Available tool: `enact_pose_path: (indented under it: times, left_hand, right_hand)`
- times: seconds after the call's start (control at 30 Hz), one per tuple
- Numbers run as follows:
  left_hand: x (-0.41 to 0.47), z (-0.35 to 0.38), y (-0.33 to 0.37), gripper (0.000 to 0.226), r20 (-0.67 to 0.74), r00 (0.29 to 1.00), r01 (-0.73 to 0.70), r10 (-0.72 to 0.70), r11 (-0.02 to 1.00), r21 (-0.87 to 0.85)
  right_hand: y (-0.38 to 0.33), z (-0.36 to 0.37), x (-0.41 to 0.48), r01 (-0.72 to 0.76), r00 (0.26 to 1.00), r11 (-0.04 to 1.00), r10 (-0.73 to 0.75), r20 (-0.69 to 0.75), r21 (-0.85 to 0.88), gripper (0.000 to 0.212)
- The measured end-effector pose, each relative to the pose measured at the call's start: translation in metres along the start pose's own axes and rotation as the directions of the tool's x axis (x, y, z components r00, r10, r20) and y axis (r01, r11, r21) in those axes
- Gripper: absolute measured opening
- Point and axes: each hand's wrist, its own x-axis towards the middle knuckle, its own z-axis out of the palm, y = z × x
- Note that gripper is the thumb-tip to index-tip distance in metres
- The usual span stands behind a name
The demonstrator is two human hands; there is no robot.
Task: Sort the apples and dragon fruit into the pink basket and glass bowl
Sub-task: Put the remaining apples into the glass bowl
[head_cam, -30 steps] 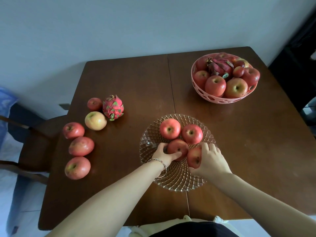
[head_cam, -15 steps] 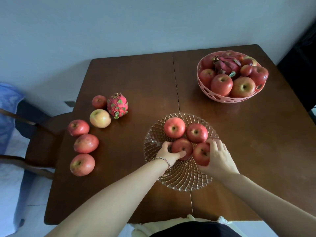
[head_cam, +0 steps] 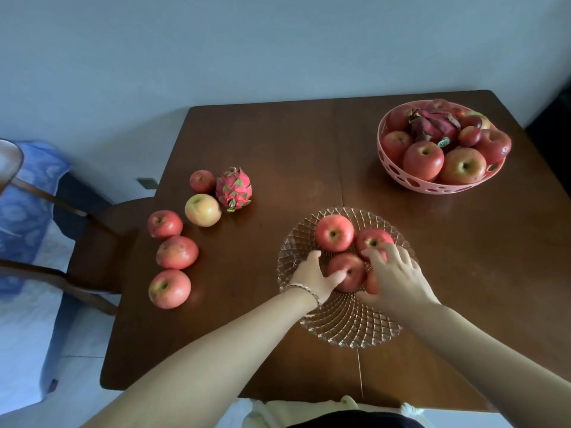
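Note:
The glass bowl [head_cam: 340,330] stands at the table's middle front with several red apples in it. My left hand [head_cam: 310,278] grips the front apple [head_cam: 347,270] from its left side. My right hand [head_cam: 394,274] lies over the front-right apple [head_cam: 371,282], thumb below it, fingers spread onto the back-right apple [head_cam: 372,237]. A back-left apple [head_cam: 334,233] sits untouched. The pink basket [head_cam: 432,187] at the back right holds several apples and a dark dragon fruit [head_cam: 434,125]. A loose dragon fruit [head_cam: 234,188] and several loose apples [head_cam: 176,252] lie on the table's left.
The brown wooden table [head_cam: 463,257] has a seam down its middle. A wooden chair [head_cam: 92,242] stands at the left edge, a blue cloth [head_cam: 27,205] behind it. A plain wall lies beyond the far edge.
Both hands stay in the glass bowl on the two front apples. My right hand's fingers have spread farther over the back-right apple. The view has shifted slightly.

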Motion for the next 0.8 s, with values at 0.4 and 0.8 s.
enact_pose_path:
  times: [0.4,0.8]
  left_hand:
    - [-0.039,-0.16,-0.182,0.077,-0.426,0.82,0.535,-0.381,0.774,0.338]
    - [-0.06,-0.161,-0.131,0.048,-0.005,0.997,0.077,-0.078,0.994,-0.078]
  right_hand:
    - [-0.138,0.018,0.024,0.382,0.908,0.866,-0.416,0.043,0.323,0.033]
    - [-0.206,0.051,0.025,0.26,0.96,0.791,-0.273,-0.06,0.554,0.095]
